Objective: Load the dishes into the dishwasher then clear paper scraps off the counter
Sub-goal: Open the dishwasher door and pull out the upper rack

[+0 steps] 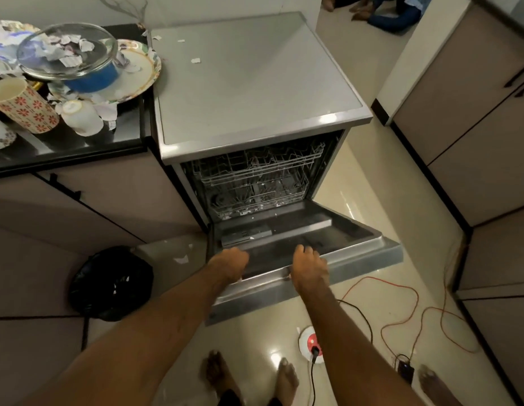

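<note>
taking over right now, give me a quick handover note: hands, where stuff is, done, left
Hands: left hand and right hand both grip the top edge of the dishwasher door, which is swung down open.
Things: racks look empty. Dishes are piled on the counter at left; paper scraps lie among them and on the dishwasher top.
Done: door opened.
Left: load every dish, then clear the scraps.

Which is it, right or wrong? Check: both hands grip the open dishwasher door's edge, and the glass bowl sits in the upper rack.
Hands correct: left hand and right hand grip the dishwasher door edge. But the head view shows the glass bowl stacked on the counter, not in the upper rack.
</note>
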{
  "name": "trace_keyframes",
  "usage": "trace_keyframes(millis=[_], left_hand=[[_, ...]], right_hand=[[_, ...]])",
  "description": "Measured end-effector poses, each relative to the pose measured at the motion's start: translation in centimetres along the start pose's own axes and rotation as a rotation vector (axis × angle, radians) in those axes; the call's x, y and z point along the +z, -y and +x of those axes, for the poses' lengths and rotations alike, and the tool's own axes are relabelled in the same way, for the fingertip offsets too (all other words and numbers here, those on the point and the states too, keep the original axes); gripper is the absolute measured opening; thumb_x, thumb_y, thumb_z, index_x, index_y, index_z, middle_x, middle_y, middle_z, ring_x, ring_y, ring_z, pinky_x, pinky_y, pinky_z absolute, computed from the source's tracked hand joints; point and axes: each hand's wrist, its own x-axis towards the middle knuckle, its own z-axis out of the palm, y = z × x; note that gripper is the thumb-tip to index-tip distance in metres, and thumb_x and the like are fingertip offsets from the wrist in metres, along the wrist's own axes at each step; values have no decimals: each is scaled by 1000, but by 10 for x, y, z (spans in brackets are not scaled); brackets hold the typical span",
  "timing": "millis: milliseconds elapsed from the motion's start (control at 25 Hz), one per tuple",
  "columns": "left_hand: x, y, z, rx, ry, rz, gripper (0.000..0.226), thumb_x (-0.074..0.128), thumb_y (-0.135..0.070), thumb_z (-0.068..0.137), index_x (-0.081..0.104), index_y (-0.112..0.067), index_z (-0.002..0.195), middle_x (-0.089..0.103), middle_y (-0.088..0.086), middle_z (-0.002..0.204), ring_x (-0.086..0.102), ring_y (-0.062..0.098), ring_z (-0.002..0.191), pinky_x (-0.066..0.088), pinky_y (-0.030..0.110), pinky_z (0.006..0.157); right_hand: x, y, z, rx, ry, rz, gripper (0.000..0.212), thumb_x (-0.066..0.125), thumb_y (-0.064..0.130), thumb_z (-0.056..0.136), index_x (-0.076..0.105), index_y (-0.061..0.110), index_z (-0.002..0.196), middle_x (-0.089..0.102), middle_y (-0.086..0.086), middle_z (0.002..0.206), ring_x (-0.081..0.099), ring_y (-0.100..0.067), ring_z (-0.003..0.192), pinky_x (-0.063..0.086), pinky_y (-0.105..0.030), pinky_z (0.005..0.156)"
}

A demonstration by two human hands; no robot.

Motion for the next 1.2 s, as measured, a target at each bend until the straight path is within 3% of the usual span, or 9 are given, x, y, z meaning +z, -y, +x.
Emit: trace_keyframes(millis=[80,160,280,400,560,720,800,960,1200], left_hand=[[17,-6,7,-6,-19,10,38,64,-22,93,53,-16,128,59,16,131,61,36,118,54,48,97],[33,-10,15,-13,-35,57,76,78,-31,85,38,-20,149,46,16,150,48,36,137,43,51,111],[63,-16,25,-4,-16,157,139,92,-48,68,-5,-23,164,-4,13,171,-2,37,158,7,58,126],[97,-22,40,-16,2,202,161,93,-60,57,-28,-26,158,-33,11,164,-28,39,151,-12,64,121],[158,-24,66,-29,-9,184,167,90,-70,51,-35,-28,154,-41,13,159,-32,42,148,-20,63,115],[224,-26,93,-40,-6,164,169,86,-77,48,-34,-27,155,-43,15,158,-34,44,147,-17,63,114],[253,-27,103,-38,-9,145,171,87,-77,45,-34,-27,155,-45,14,158,-37,43,146,-17,63,114],[309,-32,122,-42,-52,113,172,85,-81,43,-36,-28,153,-49,13,155,-48,39,138,-19,65,115],[370,-38,151,-24,-89,142,166,81,-83,50,-37,-27,153,-48,14,156,-40,41,144,-6,67,120]], right_hand=[[23,-4,-3,-92,-11,-81,57,67,25,98,43,12,148,48,-14,150,47,-30,138,40,-45,115],[43,-10,2,-160,30,-102,85,72,28,95,24,16,163,22,-18,169,22,-36,156,21,-55,126],[72,-22,11,-266,76,-180,115,78,34,90,-8,25,167,-14,-17,174,-9,-39,161,0,-65,127],[105,-38,17,-334,118,-238,139,86,50,79,-21,27,164,-28,-17,170,-18,-42,158,-6,-70,124],[164,-67,25,-383,259,-234,150,86,68,69,-25,28,163,-30,-15,169,-23,-42,156,-10,-71,122],[227,-93,36,-348,571,95,141,83,70,73,-21,37,163,-26,-6,172,-22,-33,158,-10,-64,125],[254,-101,42,-298,627,165,137,81,70,76,-19,38,164,-23,-3,173,-17,-31,160,-5,-63,126],[309,-101,44,-230,552,123,148,87,68,68,-22,34,163,-28,-5,172,-18,-34,160,-5,-66,125],[384,-98,53,-272,370,-50,159,83,77,64,-37,29,156,-40,-12,165,-28,-40,155,-5,-73,122]])
